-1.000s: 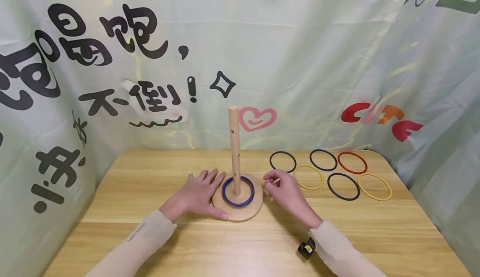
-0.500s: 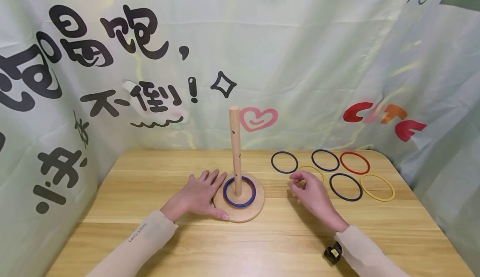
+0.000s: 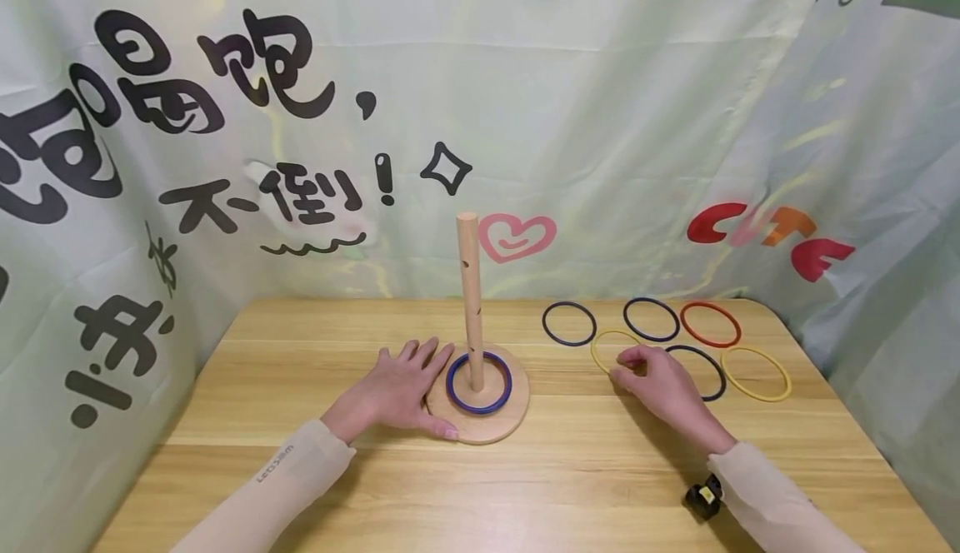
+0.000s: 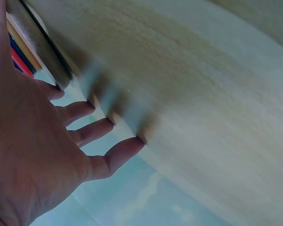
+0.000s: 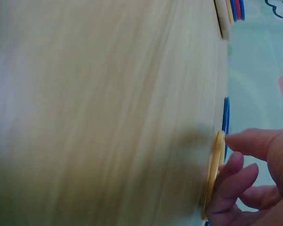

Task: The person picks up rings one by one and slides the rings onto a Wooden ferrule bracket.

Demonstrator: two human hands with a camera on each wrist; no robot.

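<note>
My left hand (image 3: 390, 395) lies with fingers spread over the left rim of a round wooden base (image 3: 506, 421). A wooden peg (image 3: 470, 286) stands upright from that base. Round its foot is a stack of rings, a blue ring (image 3: 480, 411) on top; a red ring (image 4: 22, 62) shows lower in the left wrist view. My right hand (image 3: 663, 382) has its bent fingers and thumb at the near right edge of a yellow ring (image 3: 593, 351). In the right wrist view, fingertips overlap this ring (image 5: 212, 174); I cannot tell whether they pinch it.
Dark blue rings (image 3: 545, 332) lie on the wooden table (image 3: 315, 486), one partly behind my right hand. A red ring (image 3: 738, 336) lies at the back right, with another yellow ring (image 3: 789, 382) in front. A printed curtain (image 3: 600, 120) surrounds the table.
My right hand has moved from beside the base rightward to the nearer yellow ring, which lies where it was. My left hand has stayed on the base.
</note>
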